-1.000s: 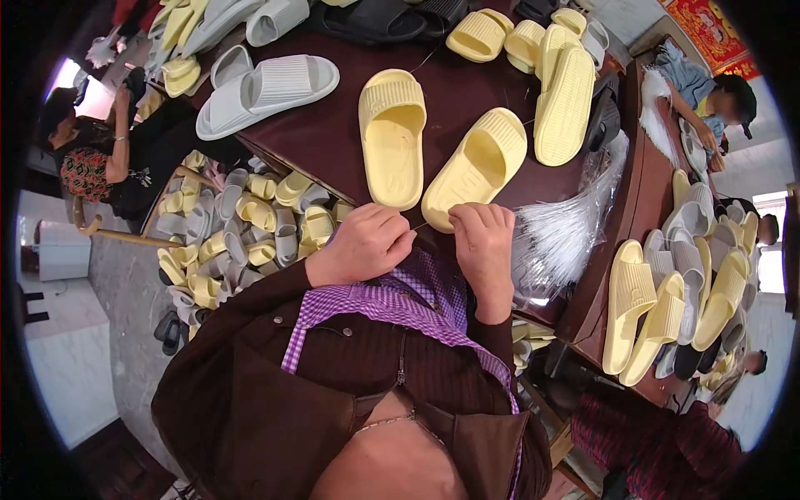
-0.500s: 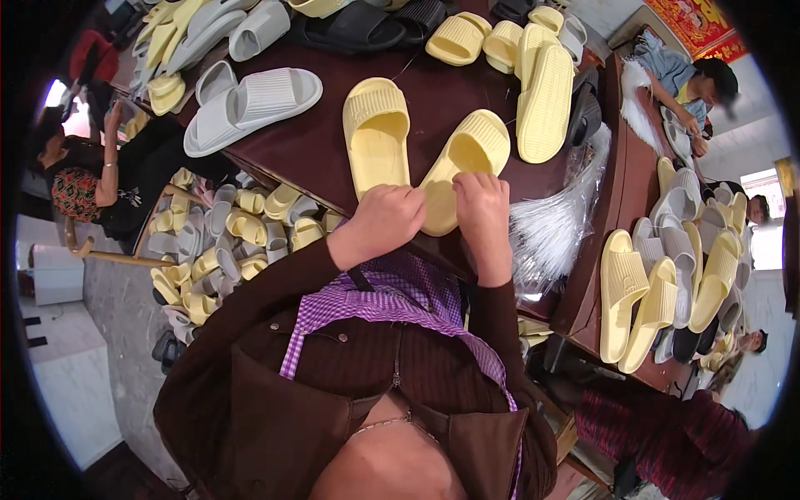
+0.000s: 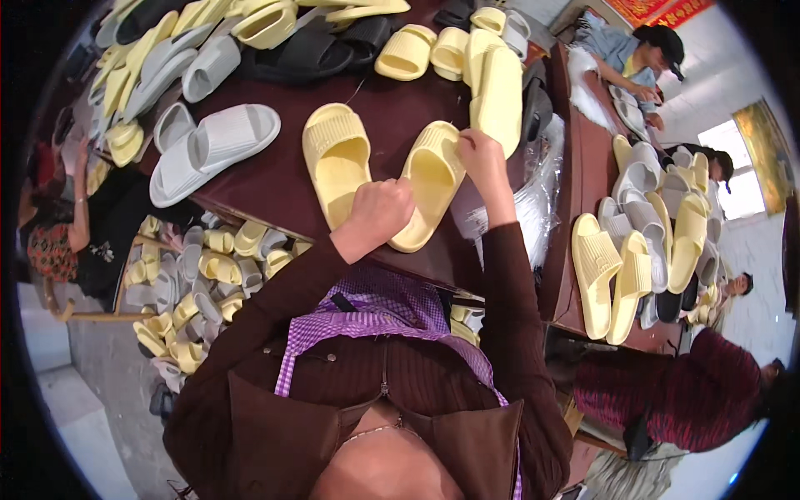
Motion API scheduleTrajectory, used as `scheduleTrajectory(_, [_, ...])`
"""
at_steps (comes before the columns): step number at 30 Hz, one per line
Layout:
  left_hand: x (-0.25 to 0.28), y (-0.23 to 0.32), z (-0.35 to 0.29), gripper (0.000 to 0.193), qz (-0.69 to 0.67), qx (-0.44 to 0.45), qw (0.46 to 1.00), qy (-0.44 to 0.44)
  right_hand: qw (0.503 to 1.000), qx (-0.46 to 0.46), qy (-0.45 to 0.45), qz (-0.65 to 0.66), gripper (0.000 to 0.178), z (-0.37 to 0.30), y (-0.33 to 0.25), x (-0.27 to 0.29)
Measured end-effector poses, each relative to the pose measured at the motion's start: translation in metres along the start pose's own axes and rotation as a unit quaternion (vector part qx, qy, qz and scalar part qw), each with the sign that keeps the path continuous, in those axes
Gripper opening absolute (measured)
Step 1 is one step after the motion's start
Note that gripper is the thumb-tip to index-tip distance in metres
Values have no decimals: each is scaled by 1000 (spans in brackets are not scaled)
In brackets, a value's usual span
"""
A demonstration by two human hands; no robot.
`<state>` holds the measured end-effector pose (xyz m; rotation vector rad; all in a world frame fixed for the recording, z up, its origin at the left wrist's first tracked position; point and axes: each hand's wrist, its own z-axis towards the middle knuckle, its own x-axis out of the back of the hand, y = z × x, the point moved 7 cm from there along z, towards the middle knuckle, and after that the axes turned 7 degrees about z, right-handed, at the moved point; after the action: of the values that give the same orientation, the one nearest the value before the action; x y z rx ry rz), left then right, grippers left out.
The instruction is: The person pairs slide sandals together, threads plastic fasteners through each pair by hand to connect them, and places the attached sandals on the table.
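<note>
Two yellow slide slippers lie sole-down in front of me, toes pointing away. My left hand (image 3: 382, 213) is closed in a fist over the heel of the left slipper (image 3: 335, 137), reaching to the near inner edge of the right slipper (image 3: 435, 171). My right hand (image 3: 485, 162) is pinched closed at the right slipper's outer edge, beside its strap. What either hand's fingers hold, if anything, is hidden. Beyond the right hand, another yellow slipper (image 3: 500, 100) rests sole-up on others. A bundle of clear plastic strands (image 3: 533, 218) lies right of my right forearm.
Grey slippers (image 3: 218, 146) sit left on the dark red table (image 3: 275, 196); black slippers (image 3: 312, 54) lie farther back. A heap of yellow and grey slippers (image 3: 200, 275) fills the lower left. Rightward, another table holds stacked slippers (image 3: 600, 275), with a person (image 3: 625, 54) working behind it.
My right hand has moved up and away along the right slipper's outer edge, while the left stays low, so they are farther apart. The right slipper has turned slightly. The whole view has shifted.
</note>
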<state>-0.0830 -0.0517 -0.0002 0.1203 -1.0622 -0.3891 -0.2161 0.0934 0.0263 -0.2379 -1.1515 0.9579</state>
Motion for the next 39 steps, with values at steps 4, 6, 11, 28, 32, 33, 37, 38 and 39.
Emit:
scheduleTrajectory(4, [-1,3,3,17,-27,-19,999,21,991,-91,-49,-81,25,29,34,-26])
scheduleTrajectory(6, [0,3,2,17,-25,-28,999,18,986,-107,-74,-102,28,38,34,-41])
scheduleTrajectory(11, [1,-1,0,17,2,-35,999,19,982,-162,-90,-35,30,47,40,-62])
scheduleTrajectory(28, [12,-71,-6,8,23,0,1000,20,968,-156,-36,192,16,57,28,-87])
scheduleTrajectory(32, [12,-84,-4,7,-16,-11,999,40,953,-120,-100,260,16,58,9,-103])
scheduleTrajectory(33, [9,-87,-2,8,-11,-13,1000,23,951,-108,-118,266,15,60,2,-109])
scheduleTrajectory(37, [-2,-94,3,11,3,-18,999,-28,939,-101,-134,301,11,69,-18,-127])
scheduleTrajectory(38, [-5,-95,6,11,5,-21,999,-46,934,-105,-135,314,10,70,-22,-132])
scheduleTrajectory(39, [-9,-97,7,11,8,-23,998,-65,934,-105,-137,314,10,73,-27,-138])
